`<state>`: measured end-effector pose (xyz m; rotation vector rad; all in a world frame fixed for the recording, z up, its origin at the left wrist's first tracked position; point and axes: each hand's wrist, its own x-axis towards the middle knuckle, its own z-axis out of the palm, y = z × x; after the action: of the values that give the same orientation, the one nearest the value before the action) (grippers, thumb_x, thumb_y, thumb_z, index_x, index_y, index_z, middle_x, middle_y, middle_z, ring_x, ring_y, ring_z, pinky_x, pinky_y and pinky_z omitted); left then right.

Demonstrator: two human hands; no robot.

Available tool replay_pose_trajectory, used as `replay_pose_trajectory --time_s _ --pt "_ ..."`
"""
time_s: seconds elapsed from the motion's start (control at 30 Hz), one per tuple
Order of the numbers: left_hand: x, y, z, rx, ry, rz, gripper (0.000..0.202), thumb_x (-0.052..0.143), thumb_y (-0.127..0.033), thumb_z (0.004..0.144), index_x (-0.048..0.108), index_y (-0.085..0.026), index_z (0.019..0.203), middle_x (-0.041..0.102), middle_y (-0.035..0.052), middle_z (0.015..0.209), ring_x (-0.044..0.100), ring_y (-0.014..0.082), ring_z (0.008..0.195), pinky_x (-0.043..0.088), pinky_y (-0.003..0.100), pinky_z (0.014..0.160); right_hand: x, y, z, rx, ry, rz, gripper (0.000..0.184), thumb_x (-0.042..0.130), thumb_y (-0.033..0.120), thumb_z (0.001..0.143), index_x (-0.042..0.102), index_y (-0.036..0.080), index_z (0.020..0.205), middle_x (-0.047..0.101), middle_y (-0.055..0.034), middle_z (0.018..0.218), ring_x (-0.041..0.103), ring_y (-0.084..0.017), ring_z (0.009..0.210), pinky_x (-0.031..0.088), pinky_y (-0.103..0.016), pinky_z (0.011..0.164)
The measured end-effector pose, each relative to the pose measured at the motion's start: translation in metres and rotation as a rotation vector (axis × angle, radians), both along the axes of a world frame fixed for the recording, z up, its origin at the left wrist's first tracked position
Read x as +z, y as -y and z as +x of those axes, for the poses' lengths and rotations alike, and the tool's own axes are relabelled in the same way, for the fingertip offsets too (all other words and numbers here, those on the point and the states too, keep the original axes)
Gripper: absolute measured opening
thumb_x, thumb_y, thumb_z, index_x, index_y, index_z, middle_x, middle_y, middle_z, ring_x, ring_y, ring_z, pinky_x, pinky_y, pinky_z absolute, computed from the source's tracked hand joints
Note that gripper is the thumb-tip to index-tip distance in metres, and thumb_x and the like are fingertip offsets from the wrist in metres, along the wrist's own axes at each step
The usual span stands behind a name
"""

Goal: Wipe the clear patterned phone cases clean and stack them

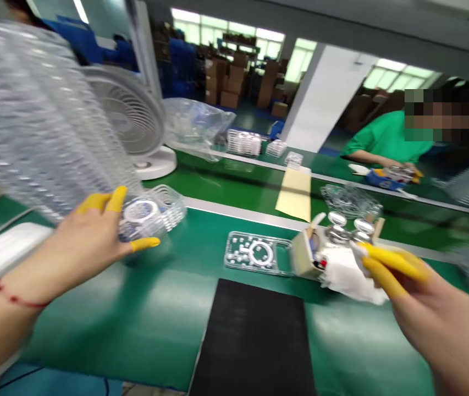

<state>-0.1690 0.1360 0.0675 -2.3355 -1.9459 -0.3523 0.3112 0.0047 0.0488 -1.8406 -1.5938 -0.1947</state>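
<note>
Gripping a clear phone case (142, 213), any print illegibly blurred, is the left hand (89, 234); the right hand (432, 300) pinches something white (359, 252).

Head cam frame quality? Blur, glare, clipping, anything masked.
Head view: blur smears the clear tray stack and softens the right hand; the clear phone case reads sharper.
Head view: pale glare on the green table; back windows near white.
Head view: mosaic blocks mask part of a co-worker.
</note>
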Motion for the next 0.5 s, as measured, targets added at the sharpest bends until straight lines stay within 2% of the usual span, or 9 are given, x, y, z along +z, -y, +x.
replay_pose_trajectory --time_s 0.03,0.1,0.17,0.23,0.3,0.37,0.43,0.5 --pt "-0.002 -0.002 0.013 -0.063 0.022 0.084 0.107 0.043 -0.073 0.095 0.031 0.013 0.157 0.042 0.0425 0.155 0.036 0.0587 0.151 0.034 0.072 0.119 0.010 -0.014 0.005 -0.017 0.106 -0.010 0.027 0.062 0.049 0.099 0.082 0.032 0.106 0.080 -0.0095 0.105 0.076 -0.030 0.090 0.058 -0.039 0.068" --pt "-0.013 -0.005 0.043 -0.246 0.109 0.122 0.108 0.037 -0.083 0.095 0.030 0.001 0.163 0.032 0.0320 0.169 0.024 0.0488 0.160 0.025 0.066 0.128 0.021 -0.040 0.015 -0.017 0.254 -0.024 0.034 0.057 0.044 0.099 0.082 0.022 0.105 0.077 -0.0143 0.104 0.075 -0.031 0.092 0.059 -0.042 0.073" --pt "-0.028 -0.009 0.077 -0.445 0.181 -0.057 0.103 0.045 -0.087 0.092 0.032 -0.016 0.166 0.033 0.0193 0.173 0.028 0.0418 0.161 0.030 0.061 0.129 0.022 -0.059 0.022 -0.012 0.321 -0.081 0.030 0.057 0.037 0.098 0.081 0.020 0.100 0.076 -0.0149 0.109 0.073 -0.032 0.099 0.059 -0.043 0.080" --pt "-0.044 -0.014 0.106 -0.589 0.180 -0.261 0.102 0.063 -0.083 0.085 0.038 -0.024 0.164 0.037 0.0129 0.173 0.035 0.0401 0.159 0.040 0.057 0.126 0.019 -0.068 0.023 0.008 0.361 -0.146 0.024 0.058 0.030 0.096 0.080 0.021 0.095 0.075 -0.0133 0.105 0.072 -0.031 0.098 0.058 -0.041 0.081" --pt "-0.055 -0.022 0.127 -0.655 0.160 -0.365 0.099 0.076 -0.070 0.081 0.043 -0.025 0.162 0.044 0.0120 0.170 0.042 0.0392 0.156 0.048 0.052 0.121 0.017 -0.070 0.020 0.033 0.392 -0.198 0.022 0.058 0.025 0.095 0.081 0.021 0.094 0.073 -0.0113 0.098 0.070 -0.029 0.093 0.057 -0.039 0.079" --pt "-0.061 -0.031 0.136 -0.671 0.157 -0.405 0.093 0.080 -0.057 0.081 0.046 -0.022 0.161 0.050 0.0129 0.166 0.050 0.0384 0.151 0.052 0.049 0.117 0.018 -0.069 0.016 0.050 0.413 -0.228 0.023 0.059 0.023 0.096 0.081 0.022 0.097 0.072 -0.0102 0.096 0.069 -0.027 0.091 0.056 -0.038 0.078" --pt "-0.061 -0.036 0.139 -0.665 0.168 -0.407 0.090 0.079 -0.051 0.082 0.047 -0.020 0.160 0.055 0.0135 0.161 0.055 0.0381 0.146 0.053 0.049 0.116 0.019 -0.069 0.012 0.061 0.428 -0.247 0.023 0.059 0.023 0.097 0.081 0.022 0.102 0.072 -0.0097 0.098 0.069 -0.026 0.090 0.056 -0.037 0.079" --pt "-0.057 -0.036 0.137 -0.647 0.190 -0.384 0.089 0.078 -0.053 0.084 0.045 -0.020 0.160 0.058 0.0145 0.159 0.058 0.0387 0.143 0.053 0.051 0.115 0.022 -0.072 0.011 0.065 0.441 -0.260 0.022 0.060 0.023 0.098 0.081 0.022 0.103 0.072 -0.0091 0.098 0.070 -0.025 0.089 0.056 -0.035 0.080"
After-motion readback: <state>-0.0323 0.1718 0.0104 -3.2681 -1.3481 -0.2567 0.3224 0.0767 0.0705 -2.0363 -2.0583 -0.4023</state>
